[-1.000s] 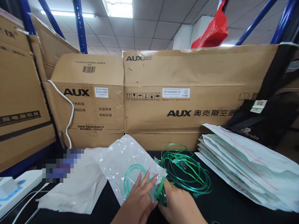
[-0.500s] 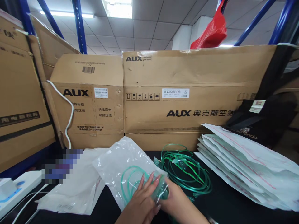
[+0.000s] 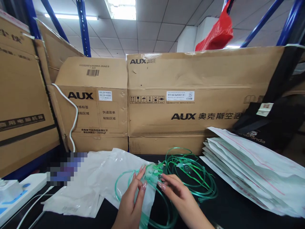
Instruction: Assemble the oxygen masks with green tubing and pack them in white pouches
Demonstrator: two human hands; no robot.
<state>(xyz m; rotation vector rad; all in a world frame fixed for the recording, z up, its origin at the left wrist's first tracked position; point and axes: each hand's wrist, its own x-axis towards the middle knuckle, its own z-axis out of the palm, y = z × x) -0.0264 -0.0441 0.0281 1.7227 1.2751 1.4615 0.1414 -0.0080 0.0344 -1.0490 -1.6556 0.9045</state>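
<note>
A translucent green oxygen mask (image 3: pixel 152 171) with coiled tubing sits between my two hands, above the table. My left hand (image 3: pixel 132 194) grips its left side, thumb and fingers curved round the edge. From the other side, my right hand (image 3: pixel 177 192) pinches the mask's right edge with the fingertips. Green tubing loops out to the left and hangs down between my wrists. Beneath the mask and left hand lies a clear plastic bag (image 3: pixel 124 162). A second green mask with coiled tubing (image 3: pixel 207 187) rests just right of my hands.
White mailer bags (image 3: pixel 247 165) are stacked at the right. More pale plastic packaging (image 3: pixel 78 197) lies at the left, near a white power strip (image 3: pixel 30 187) with cables. Large cardboard boxes (image 3: pixel 152 127) wall off the back. A black bag (image 3: pixel 274 130) stands at the right rear.
The plastic bag, raised around the mask earlier, now lies flatter under it. My hands have spread apart to opposite sides of the mask, and more of the mask and tubing shows.
</note>
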